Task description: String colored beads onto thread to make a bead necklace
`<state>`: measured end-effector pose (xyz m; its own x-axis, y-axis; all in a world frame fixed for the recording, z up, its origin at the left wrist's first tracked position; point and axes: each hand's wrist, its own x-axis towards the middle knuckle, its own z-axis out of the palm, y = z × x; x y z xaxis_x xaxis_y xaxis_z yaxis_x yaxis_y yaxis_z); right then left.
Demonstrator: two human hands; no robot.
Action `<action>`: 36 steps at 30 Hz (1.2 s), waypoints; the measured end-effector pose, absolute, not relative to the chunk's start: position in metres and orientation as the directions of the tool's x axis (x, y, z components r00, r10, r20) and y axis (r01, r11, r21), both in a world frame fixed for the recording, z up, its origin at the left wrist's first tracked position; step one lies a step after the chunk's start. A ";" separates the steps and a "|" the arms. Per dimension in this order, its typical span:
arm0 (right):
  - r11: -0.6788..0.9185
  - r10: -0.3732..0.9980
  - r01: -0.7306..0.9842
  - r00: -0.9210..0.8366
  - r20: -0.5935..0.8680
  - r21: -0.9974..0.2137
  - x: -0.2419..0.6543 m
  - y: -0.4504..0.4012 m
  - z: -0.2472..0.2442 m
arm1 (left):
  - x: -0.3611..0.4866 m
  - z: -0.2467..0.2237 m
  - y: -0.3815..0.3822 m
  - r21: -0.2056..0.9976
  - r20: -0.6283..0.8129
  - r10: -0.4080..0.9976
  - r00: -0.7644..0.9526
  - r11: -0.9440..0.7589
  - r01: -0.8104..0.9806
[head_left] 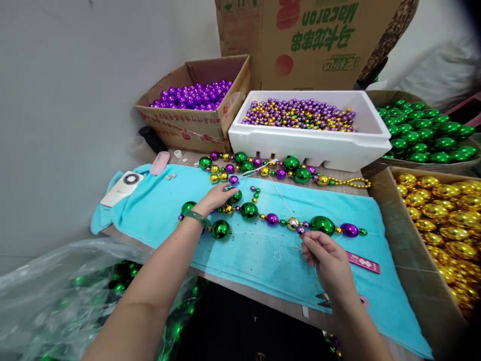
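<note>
turquoise towel (244,250) keeps bead string (270,218) from rolling; left hand (216,198) loosely curled, pressing green bead (235,195) down; right hand (325,258) pinches small purple bead (300,230) on thread.

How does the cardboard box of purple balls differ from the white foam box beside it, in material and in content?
The cardboard box is brown, with printed sides and open flaps; the white foam box is plain, thick-walled and has no flaps. The cardboard box holds only purple balls; the foam box holds smaller mixed beads in purple, gold and some green. Both are open on top and stand behind the blue towel.
</note>
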<state>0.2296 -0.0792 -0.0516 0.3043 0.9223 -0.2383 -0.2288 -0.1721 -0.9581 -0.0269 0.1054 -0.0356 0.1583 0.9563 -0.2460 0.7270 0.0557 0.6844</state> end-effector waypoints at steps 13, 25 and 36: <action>-0.158 0.924 -0.239 0.308 -0.229 -0.958 0.226 -0.076 -0.044 | -0.058 -0.014 0.094 0.755 -0.075 0.995 0.063 0.016 0.656; -0.108 0.924 -0.232 0.335 -0.184 -0.967 0.234 -0.077 -0.040 | -0.073 -0.007 0.077 0.650 0.036 0.996 0.085 -0.088 0.755; -0.186 0.912 -0.205 0.328 -0.247 -0.961 0.237 -0.077 -0.050 | -0.067 -0.034 0.155 0.471 0.025 0.997 0.069 -0.072 0.879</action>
<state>0.2371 -0.0771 -0.0497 0.3284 0.9117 -0.2467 -0.2052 -0.1861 -0.9609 -0.0674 0.1554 -0.0338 0.0687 0.9973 0.0246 0.8792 -0.0721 0.4710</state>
